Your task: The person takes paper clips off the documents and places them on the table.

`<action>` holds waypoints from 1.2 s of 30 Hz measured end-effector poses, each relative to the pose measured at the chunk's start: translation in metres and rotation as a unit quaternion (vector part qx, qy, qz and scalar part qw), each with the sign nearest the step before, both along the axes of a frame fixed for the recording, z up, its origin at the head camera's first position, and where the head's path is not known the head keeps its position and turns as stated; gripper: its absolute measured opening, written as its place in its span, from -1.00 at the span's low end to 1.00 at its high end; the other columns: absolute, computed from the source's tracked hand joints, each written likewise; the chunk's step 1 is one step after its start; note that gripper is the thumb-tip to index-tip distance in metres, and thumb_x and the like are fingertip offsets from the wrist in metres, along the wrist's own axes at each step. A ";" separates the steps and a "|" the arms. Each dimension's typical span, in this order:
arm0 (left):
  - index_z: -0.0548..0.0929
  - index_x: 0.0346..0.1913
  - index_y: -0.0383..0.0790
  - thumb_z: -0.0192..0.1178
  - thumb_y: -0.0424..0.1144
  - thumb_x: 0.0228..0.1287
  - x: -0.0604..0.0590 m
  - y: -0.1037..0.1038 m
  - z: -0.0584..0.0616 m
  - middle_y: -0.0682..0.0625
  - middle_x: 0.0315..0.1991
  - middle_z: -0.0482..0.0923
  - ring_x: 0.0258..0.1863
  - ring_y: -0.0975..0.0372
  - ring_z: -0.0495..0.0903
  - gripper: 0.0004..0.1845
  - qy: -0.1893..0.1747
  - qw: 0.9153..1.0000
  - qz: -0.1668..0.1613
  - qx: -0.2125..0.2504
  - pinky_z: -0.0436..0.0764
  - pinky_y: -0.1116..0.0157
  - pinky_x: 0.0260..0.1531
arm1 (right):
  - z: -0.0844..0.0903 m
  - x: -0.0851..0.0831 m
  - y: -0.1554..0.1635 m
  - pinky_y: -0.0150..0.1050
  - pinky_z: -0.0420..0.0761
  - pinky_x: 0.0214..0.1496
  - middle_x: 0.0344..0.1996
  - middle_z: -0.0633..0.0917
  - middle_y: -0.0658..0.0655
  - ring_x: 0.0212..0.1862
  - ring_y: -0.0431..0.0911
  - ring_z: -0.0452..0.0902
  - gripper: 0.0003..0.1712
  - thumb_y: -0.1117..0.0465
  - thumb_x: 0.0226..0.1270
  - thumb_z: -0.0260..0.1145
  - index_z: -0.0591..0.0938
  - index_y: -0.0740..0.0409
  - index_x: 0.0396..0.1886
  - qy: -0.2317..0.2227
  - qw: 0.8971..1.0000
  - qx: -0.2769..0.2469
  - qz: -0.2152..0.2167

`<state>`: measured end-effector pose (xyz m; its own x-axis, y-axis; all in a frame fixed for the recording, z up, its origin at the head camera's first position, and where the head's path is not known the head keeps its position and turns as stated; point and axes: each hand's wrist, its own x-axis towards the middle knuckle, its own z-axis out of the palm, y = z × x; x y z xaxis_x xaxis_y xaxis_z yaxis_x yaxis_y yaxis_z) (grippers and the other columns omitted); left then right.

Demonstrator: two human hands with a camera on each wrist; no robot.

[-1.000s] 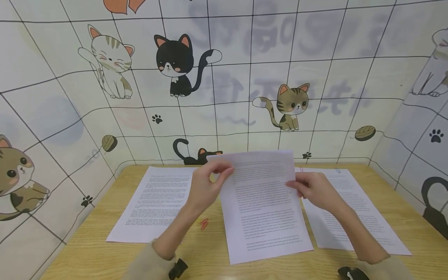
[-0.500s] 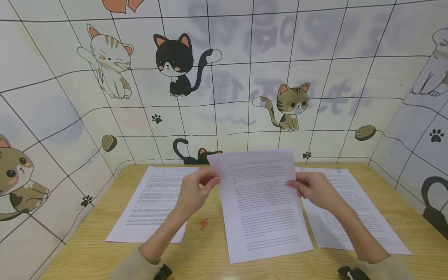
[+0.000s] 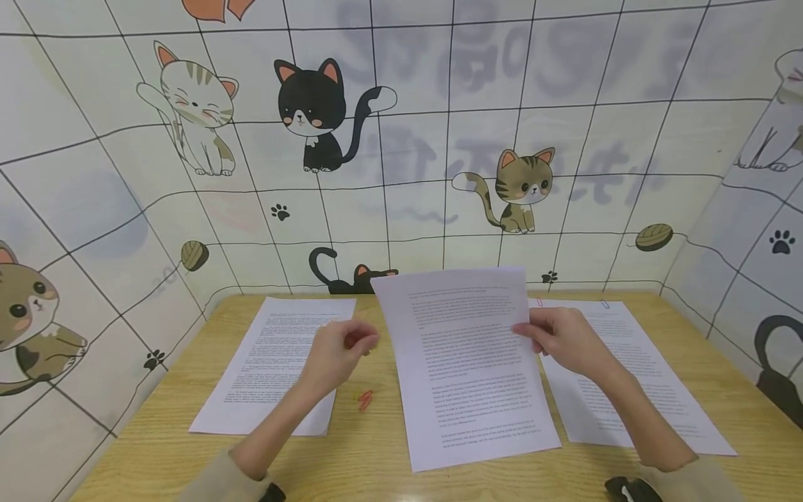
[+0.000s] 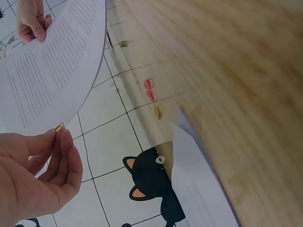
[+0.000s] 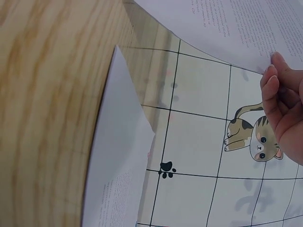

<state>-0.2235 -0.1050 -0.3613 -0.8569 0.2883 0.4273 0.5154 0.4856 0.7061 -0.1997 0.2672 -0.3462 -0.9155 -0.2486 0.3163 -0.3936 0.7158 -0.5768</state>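
Observation:
My right hand (image 3: 567, 341) pinches the right edge of a printed sheet of paper (image 3: 470, 390), held up over the middle of the table; whether it is one sheet or more I cannot tell. To the left of that paper, apart from it in the head view, is my left hand (image 3: 332, 355). Between its thumb and forefinger it pinches a small yellow paper clip (image 4: 59, 126), clearest in the left wrist view. Several loose paper clips (image 3: 365, 399), red and yellow, lie on the table below this hand.
Printed papers (image 3: 251, 390) lie on the table (image 3: 370, 460) at the left. At the right lie more papers (image 3: 652, 404), with a pink clip (image 3: 540, 303) and a bluish clip (image 3: 605, 304) on their far edge. A cat-patterned wall covering (image 3: 414, 209) stands behind.
My left hand has moved from the upper left part of the held paper, left and down, away from its edge. The right hand and paper have stayed nearly still.

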 end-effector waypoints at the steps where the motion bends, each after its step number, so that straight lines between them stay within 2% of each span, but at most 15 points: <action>1: 0.74 -0.26 -0.34 0.34 -0.43 0.29 0.000 -0.002 -0.001 -0.06 -0.44 0.70 -0.48 0.20 0.63 -0.97 -0.006 1.000 0.000 -0.005 0.60 0.37 -0.41 | 0.000 0.000 0.000 -0.37 0.33 -0.59 -0.65 0.51 -0.06 -0.59 -0.19 0.41 -0.86 0.36 0.39 0.34 0.72 0.25 -0.10 -0.002 1.000 0.000 -0.002; 7: 0.74 -0.29 -0.31 0.34 -0.41 0.30 0.000 -0.011 -0.005 -0.06 -0.46 0.67 -0.46 0.15 0.63 -0.98 -0.047 0.998 0.011 -0.029 0.55 0.37 -0.42 | -0.002 -0.001 -0.001 -0.38 0.29 -0.61 -0.66 0.51 -0.06 -0.60 -0.20 0.40 -0.87 0.37 0.38 0.34 0.72 0.24 -0.12 -0.004 1.000 0.004 -0.002; 11: 0.74 -0.31 -0.26 0.33 -0.43 0.30 0.000 -0.017 -0.007 -0.04 -0.47 0.66 -0.48 0.21 0.60 -0.96 -0.069 0.996 0.017 -0.046 0.54 0.35 -0.42 | -0.002 -0.001 -0.001 -0.39 0.25 -0.63 -0.66 0.51 -0.05 -0.61 -0.21 0.38 -0.87 0.36 0.39 0.34 0.72 0.23 -0.12 -0.005 1.000 0.005 -0.002; 17: 0.73 -0.34 -0.31 0.33 -0.46 0.28 -0.001 -0.025 -0.013 -0.01 -0.52 0.64 -0.53 0.26 0.55 -0.96 -0.080 0.993 0.001 -0.082 0.51 0.36 -0.47 | 0.001 0.000 -0.002 -0.39 0.23 -0.63 -0.66 0.51 -0.04 -0.62 -0.22 0.36 -0.88 0.33 0.40 0.34 0.72 0.23 -0.12 -0.003 1.000 -0.002 0.000; 23: 0.73 -0.37 -0.32 0.34 -0.47 0.24 0.000 -0.033 -0.018 0.03 -0.52 0.65 -0.54 0.23 0.60 -0.95 -0.103 0.989 -0.011 -0.107 0.54 0.37 -0.49 | 0.000 0.000 -0.003 -0.39 0.23 -0.63 -0.66 0.51 -0.04 -0.62 -0.22 0.36 -0.87 0.32 0.41 0.34 0.72 0.23 -0.11 -0.007 1.000 0.001 -0.001; 29: 0.71 -0.46 -0.28 0.33 -0.50 0.15 -0.001 -0.037 -0.019 0.06 -0.62 0.59 -0.60 0.33 0.49 -0.89 -0.105 0.984 -0.021 -0.145 0.47 0.38 -0.53 | 0.001 0.000 -0.003 -0.38 0.26 -0.62 -0.66 0.52 -0.02 -0.61 -0.20 0.38 -0.88 0.32 0.41 0.34 0.72 0.23 -0.12 -0.013 1.000 0.000 -0.005; 36: 0.70 -0.49 -0.28 0.36 -0.51 0.12 -0.002 -0.037 -0.020 0.05 -0.63 0.58 -0.61 0.30 0.50 -0.88 -0.141 0.976 -0.026 -0.161 0.46 0.35 -0.53 | -0.001 -0.001 -0.001 -0.38 0.28 -0.62 -0.66 0.52 -0.03 -0.60 -0.18 0.40 -0.87 0.36 0.39 0.33 0.72 0.23 -0.12 -0.014 1.000 0.006 -0.009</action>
<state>-0.2252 -0.1420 -0.3813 -0.9079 0.4154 0.0566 0.3529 0.6843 0.6381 -0.2010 0.2659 -0.3476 -0.9283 -0.2358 0.2875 -0.3645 0.7295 -0.5788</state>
